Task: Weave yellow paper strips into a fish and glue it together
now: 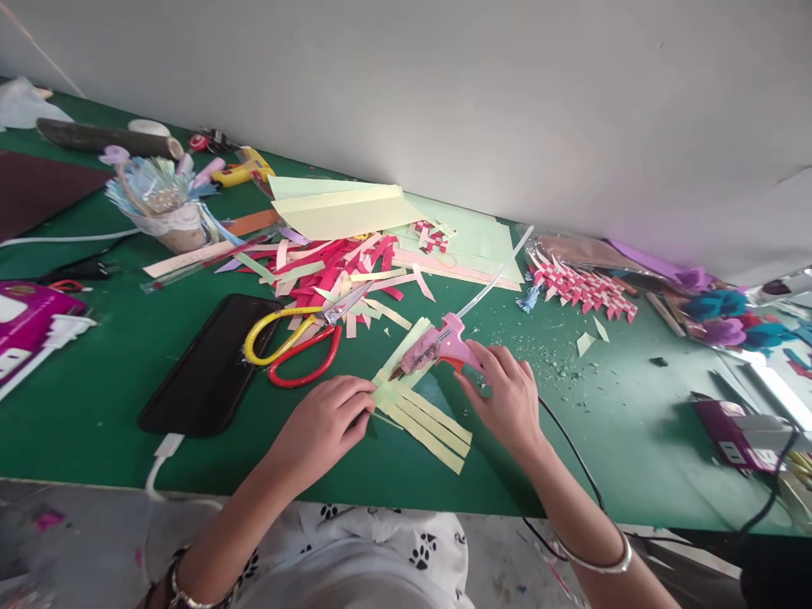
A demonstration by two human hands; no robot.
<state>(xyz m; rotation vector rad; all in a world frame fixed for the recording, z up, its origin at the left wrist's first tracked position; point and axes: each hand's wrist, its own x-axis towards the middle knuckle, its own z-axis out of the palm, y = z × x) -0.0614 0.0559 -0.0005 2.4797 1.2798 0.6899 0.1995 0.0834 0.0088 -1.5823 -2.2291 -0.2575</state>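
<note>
Going left to right from the far left corner of the bench [95, 372]: a paper cup [176, 227] stands upright, stuffed with what look like blue and pale paper bits and sticks; we can't tell the exact contents. It is the only real container we see. A phone [206, 364] lies flat toward the near edge, cable plugged in. Scissors [295, 338] with one yellow and one red handle lie just beside it, blades under the heap of red and pink paper strips [342, 271].

Our left hand [323, 423] is nearly closed, fingers pressing down on the left end of the yellow strips [422, 414], which lie crossed near the middle of the near edge. Our right hand [504, 393] grips the pink glue gun [437, 345], nozzle resting on those strips.

Risks as we judge them: the nozzle is very near the left fingertips, so a burn is likely if either hand slips. Glue could string onto the bench, or bond the strips to it. The gun's cord [571, 448] runs under the right wrist and could snag. The loose strips could shift if the pressure eases.

Toward the far right edge lies a woven pink-and-white mat [584, 288].
</note>
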